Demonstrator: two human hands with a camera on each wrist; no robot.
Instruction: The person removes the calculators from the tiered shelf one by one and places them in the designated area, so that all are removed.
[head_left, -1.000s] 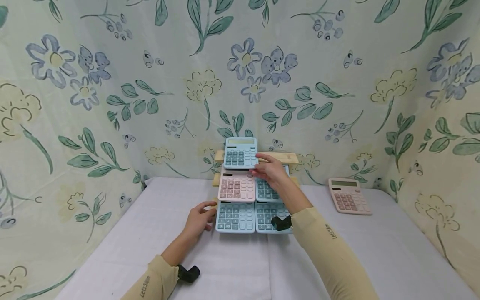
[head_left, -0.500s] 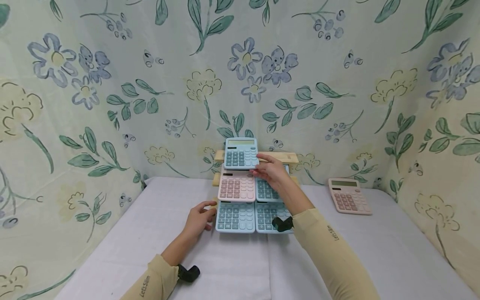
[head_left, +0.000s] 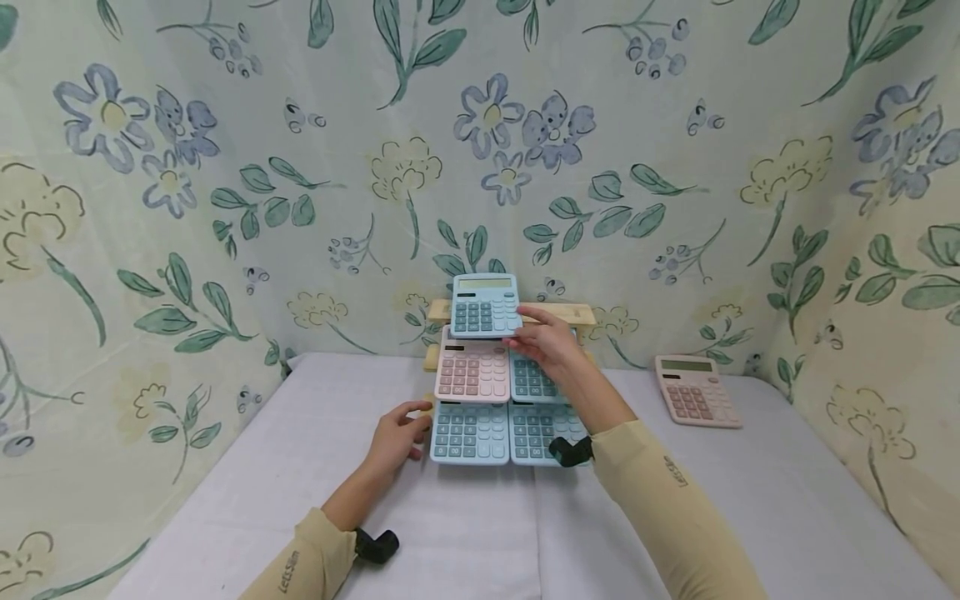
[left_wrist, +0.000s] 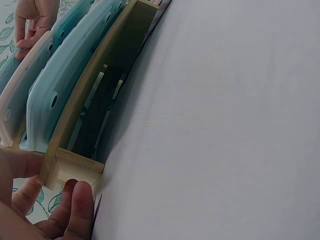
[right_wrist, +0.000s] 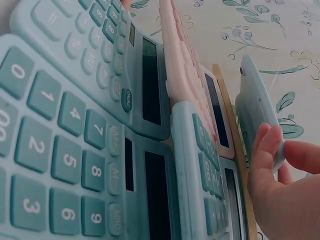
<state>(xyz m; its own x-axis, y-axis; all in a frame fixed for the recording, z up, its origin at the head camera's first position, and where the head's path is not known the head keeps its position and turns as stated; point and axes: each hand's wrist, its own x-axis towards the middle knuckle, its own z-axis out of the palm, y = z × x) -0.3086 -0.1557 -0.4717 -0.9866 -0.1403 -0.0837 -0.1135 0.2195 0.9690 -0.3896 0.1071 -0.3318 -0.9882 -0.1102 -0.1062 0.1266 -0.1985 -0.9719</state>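
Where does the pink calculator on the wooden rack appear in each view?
Head: pink calculator, near centre, below the top blue calculator.
Left wrist: pink calculator, left edge, seen edge-on.
Right wrist: pink calculator, top centre, seen obliquely.
Shared landmark: right hand, holding the top blue calculator.

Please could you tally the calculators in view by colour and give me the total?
Blue calculators: 4
Pink calculators: 2
Total: 6
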